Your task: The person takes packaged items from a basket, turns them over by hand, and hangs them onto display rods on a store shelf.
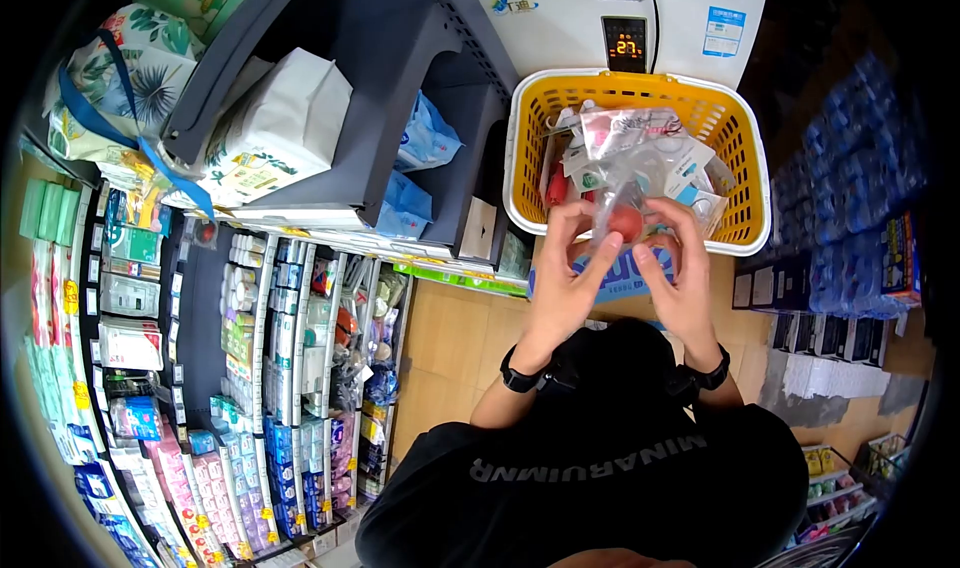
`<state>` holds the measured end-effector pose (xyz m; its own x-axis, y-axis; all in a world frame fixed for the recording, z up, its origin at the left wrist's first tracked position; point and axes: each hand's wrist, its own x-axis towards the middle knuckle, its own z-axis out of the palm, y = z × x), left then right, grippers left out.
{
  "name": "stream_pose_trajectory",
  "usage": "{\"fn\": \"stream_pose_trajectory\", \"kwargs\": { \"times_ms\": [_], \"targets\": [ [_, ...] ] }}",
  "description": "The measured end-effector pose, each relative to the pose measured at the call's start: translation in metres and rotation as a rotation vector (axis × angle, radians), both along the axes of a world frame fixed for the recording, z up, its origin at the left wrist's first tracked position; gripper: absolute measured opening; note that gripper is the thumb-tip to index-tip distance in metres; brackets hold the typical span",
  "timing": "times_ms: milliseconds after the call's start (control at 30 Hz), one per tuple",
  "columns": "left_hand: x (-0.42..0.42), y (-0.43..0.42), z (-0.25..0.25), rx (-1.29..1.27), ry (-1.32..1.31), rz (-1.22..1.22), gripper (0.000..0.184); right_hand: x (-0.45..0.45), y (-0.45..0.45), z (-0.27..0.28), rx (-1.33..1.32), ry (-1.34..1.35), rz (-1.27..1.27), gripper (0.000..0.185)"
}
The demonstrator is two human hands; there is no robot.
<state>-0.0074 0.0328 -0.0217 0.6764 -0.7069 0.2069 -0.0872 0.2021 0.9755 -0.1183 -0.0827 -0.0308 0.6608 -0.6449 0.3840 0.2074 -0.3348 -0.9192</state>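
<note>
The left hand (568, 280) and the right hand (685, 276) hold, between bent fingers and thumbs, a clear, crinkled plastic package (632, 171) with a rounded red item (626, 222) at its lower end, over the near edge of a slotted yellow plastic basket with a white rim (738, 148). Mixed white, pink and red packaged goods (690, 163) lie inside the basket, just before a white appliance (560, 43) whose lit display reads 27.
</note>
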Motion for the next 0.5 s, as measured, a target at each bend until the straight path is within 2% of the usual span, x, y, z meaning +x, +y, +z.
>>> {"fn": "stream_pose_trajectory", "kwargs": {
  "times_ms": [133,200,233,267,333,433,500],
  "targets": [
    [-0.005,0.001,0.009,0.057,-0.132,-0.010,0.039,0.000,0.004,0.001,0.069,-0.021,0.068,0.048],
    [-0.008,0.002,0.011,0.016,-0.116,0.012,0.040,0.000,0.006,-0.002,0.201,-0.073,0.115,0.051],
    [-0.009,0.004,0.015,0.053,-0.210,0.008,0.043,-0.001,0.004,-0.003,0.263,-0.065,0.151,0.055],
    [-0.010,0.005,0.019,0.091,-0.303,0.005,0.046,-0.002,0.005,-0.002,0.254,-0.064,0.161,0.055],
    [-0.013,0.011,0.023,0.119,-0.293,-0.002,0.047,-0.001,0.005,-0.001,0.306,-0.097,0.186,0.057],
    [-0.016,0.018,0.022,0.182,-0.480,-0.012,0.043,0.001,0.004,-0.005,0.275,-0.084,0.162,0.057],
    [-0.013,0.027,0.023,0.166,-0.452,-0.039,0.042,0.001,0.003,-0.010,0.276,-0.084,0.121,0.053]
  ]
}}
